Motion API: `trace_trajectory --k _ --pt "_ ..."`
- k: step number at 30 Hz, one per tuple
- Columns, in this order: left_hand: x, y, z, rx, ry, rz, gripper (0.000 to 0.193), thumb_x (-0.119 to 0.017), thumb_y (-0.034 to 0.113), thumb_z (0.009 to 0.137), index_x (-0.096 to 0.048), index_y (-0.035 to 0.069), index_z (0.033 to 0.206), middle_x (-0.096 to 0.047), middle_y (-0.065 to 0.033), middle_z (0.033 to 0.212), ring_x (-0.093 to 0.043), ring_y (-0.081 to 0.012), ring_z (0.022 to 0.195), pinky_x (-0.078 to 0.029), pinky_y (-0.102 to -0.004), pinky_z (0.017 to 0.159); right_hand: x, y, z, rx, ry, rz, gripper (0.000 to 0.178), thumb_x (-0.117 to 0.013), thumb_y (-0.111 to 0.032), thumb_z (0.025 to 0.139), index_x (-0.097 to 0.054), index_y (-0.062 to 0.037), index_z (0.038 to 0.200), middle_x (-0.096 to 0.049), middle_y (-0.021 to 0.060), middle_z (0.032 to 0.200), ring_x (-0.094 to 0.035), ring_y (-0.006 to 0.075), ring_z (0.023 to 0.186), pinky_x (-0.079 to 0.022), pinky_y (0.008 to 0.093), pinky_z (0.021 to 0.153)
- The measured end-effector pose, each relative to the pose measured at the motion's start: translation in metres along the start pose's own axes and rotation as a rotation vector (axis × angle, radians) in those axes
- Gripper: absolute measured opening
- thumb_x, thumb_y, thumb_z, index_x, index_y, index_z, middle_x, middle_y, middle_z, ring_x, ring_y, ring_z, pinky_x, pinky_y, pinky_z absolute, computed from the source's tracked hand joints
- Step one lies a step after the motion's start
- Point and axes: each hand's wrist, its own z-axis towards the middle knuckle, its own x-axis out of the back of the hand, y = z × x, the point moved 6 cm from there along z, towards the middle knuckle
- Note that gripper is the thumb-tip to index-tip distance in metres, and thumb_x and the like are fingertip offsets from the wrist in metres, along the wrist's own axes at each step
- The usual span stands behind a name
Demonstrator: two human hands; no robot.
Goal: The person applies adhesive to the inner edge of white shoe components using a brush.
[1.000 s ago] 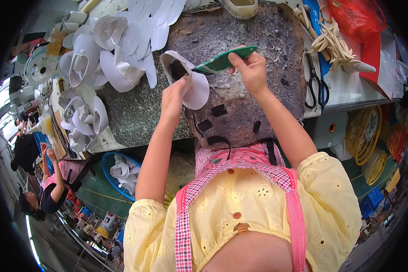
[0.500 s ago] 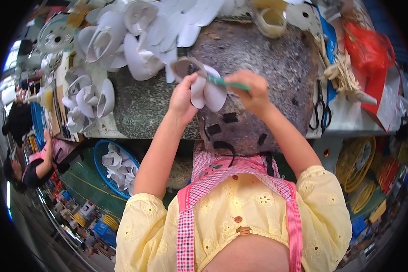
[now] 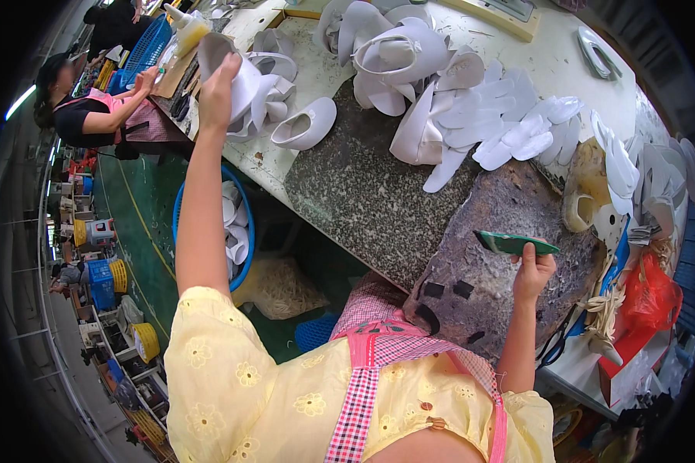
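My left hand (image 3: 218, 89) is stretched out to the far left, its fingers closed on a white shoe upper (image 3: 245, 86). Close beside it, more white shoe uppers (image 3: 306, 126) lie on the table's left part. My right hand (image 3: 534, 272) grips a flat green tool (image 3: 516, 244) above the rough, stained work board (image 3: 471, 255); which kind of tool it is I cannot tell. Beyond the board is a pile of white shoe uppers (image 3: 401, 55), with flat white sole-shaped pieces (image 3: 510, 116) spread to its right.
A yellowed glue pot (image 3: 581, 208) stands on the board's right side. Further right are a red plastic bag (image 3: 650, 292) and black-handled scissors (image 3: 554, 345). A blue basket (image 3: 249, 266) of white pieces sits below the table's left edge. A co-worker (image 3: 93, 112) works at far left.
My left hand has carried the white upper from over the board to the group at the left. My right hand has drawn away from it with the green tool. The view has turned left.
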Motion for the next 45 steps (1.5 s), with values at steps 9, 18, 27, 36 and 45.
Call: trace_trajectory --k 9,18,27,36,45 --pt "-0.019 -0.115 0.026 -0.313 0.167 0.647 0.030 -0.057 0.029 0.071 -0.060 0.007 0.090 -0.060 -0.0115 0.087 -0.058 -0.0249 0.081 -0.043 -0.0309 0.071 -0.023 0.010 0.008 -0.041 0.035 -0.069 0.014 -0.054 -0.013 0.080 -0.054 0.0012 0.081 -0.054 0.0054 0.065 -0.048 0.0098 0.053 -0.037 0.0214 0.048" --pt "-0.063 -0.148 -0.027 -0.023 -0.268 0.882 0.035 -0.062 0.030 0.066 -0.057 0.005 0.091 -0.059 -0.0144 0.079 -0.057 -0.0277 0.074 -0.043 -0.0348 0.065 -0.018 0.011 0.005 -0.057 0.105 -0.053 0.013 -0.053 -0.011 0.080 -0.053 0.0016 0.081 -0.053 0.0057 0.066 -0.047 0.0099 0.053 -0.037 0.0216 0.048" --pt "-0.173 -0.020 -0.160 -0.714 -0.835 0.728 0.041 -0.066 0.013 0.060 -0.052 0.009 0.099 -0.057 -0.0028 0.086 -0.051 -0.0188 0.077 -0.034 -0.0315 0.069 0.040 -0.017 0.019 0.064 0.257 -0.186 0.009 -0.052 -0.007 0.079 -0.052 0.0018 0.076 -0.052 0.0044 0.064 -0.046 0.0103 0.052 -0.035 0.0221 0.049" --pt "-0.268 -0.075 -0.251 -0.872 -1.000 1.065 0.071 -0.057 0.003 0.061 -0.028 0.015 0.125 -0.029 -0.0062 0.128 -0.036 -0.0250 0.109 -0.032 -0.0463 0.079 0.037 0.044 -0.029 -0.576 -0.156 0.129 0.031 -0.056 -0.018 0.076 -0.054 -0.0038 0.103 -0.057 0.0016 0.082 -0.053 0.0095 0.076 -0.041 0.0241 0.071" --pt "-0.284 -0.065 -0.267 -0.899 -1.061 1.029 0.056 -0.052 -0.001 0.061 -0.039 0.007 0.115 -0.046 -0.0088 0.113 -0.042 -0.0265 0.105 -0.033 -0.0415 0.086 0.008 0.041 -0.042 -0.592 -0.455 0.211 0.034 -0.058 -0.017 0.074 -0.052 -0.0004 0.103 -0.057 0.0013 0.087 -0.050 0.0089 0.081 -0.037 0.0262 0.076"
